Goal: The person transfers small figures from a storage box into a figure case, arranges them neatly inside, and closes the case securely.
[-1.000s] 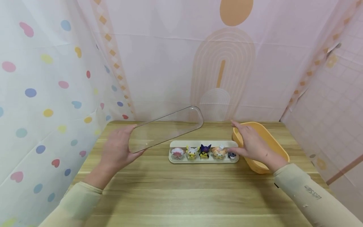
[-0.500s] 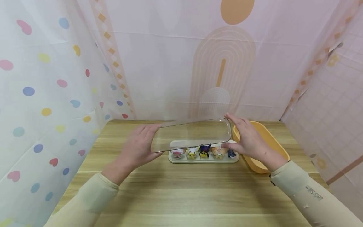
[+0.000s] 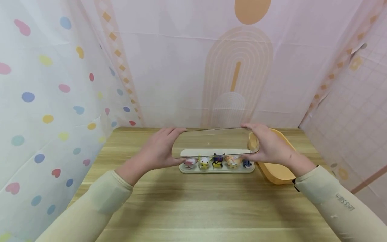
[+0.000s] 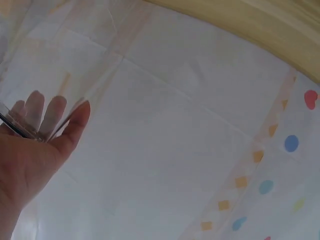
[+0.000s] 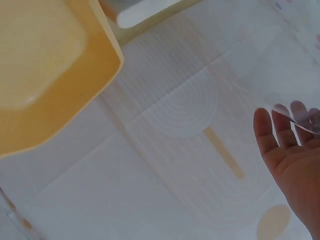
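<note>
A clear, long cover with rounded ends [image 3: 216, 141] spans the gap between both hands in the head view. My left hand [image 3: 158, 148] grips its left end, thumb at the near edge and fingers at the far edge. At the other end my right hand [image 3: 270, 144] holds it the same way. Beyond and below the cover, a long cream tray [image 3: 217, 170] lies on the table with several small figurines in a row, among them a purple-and-yellow one [image 3: 217, 163] and an orange one [image 3: 233, 162]. Fingers show through the clear plastic [image 4: 35, 112] in the left wrist view.
A yellow-orange basin [image 3: 279, 171] stands right of the tray, partly behind my right hand and forearm. The wooden table [image 3: 193, 208] ends at a patterned curtain [image 3: 175, 77], with more curtains at both sides.
My left hand has carried the clear cover rightward, levelling it over the tray's far side. My right hand, formerly apart from it, now grips its right end.
</note>
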Motion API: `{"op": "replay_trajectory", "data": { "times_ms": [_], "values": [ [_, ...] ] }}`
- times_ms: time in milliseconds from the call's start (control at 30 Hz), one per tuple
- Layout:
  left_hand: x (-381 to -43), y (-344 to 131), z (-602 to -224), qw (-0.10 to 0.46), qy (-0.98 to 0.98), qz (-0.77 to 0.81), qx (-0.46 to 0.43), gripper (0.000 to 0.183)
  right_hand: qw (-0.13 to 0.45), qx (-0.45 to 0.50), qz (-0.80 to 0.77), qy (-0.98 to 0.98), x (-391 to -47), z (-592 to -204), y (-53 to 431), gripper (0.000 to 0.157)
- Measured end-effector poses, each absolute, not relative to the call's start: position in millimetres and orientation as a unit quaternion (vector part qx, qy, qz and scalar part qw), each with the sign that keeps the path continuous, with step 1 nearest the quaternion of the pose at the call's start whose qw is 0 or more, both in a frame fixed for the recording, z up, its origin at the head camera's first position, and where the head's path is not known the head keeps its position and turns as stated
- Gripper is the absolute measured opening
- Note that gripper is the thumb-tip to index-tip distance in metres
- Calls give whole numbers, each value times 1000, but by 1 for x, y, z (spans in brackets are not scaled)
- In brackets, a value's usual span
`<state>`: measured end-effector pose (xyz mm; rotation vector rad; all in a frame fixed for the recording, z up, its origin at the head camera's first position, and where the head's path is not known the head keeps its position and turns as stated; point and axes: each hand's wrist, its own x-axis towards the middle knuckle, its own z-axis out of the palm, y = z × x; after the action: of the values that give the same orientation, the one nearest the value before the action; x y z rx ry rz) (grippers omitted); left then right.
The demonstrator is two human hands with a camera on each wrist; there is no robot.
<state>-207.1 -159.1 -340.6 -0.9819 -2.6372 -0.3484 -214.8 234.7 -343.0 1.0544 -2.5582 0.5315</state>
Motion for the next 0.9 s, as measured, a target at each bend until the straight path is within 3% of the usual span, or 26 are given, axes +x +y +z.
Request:
{"op": "replay_trajectory", "data": {
  "times_ms": [367, 567, 900],
  "values": [
    [-233, -168, -308, -28, -924, -249, -288, 97, 29, 308, 271, -911, -225, -335, 252, 96],
    [-243, -168, -320, -51, -917, -273, -286, 93, -16, 287, 268, -920, -233, -338, 258, 98],
    [-252, -161, -346, -87, -911, -286, -285, 93, 6, 304, 233, -924, -239, -363, 264, 87]
  ]
}}
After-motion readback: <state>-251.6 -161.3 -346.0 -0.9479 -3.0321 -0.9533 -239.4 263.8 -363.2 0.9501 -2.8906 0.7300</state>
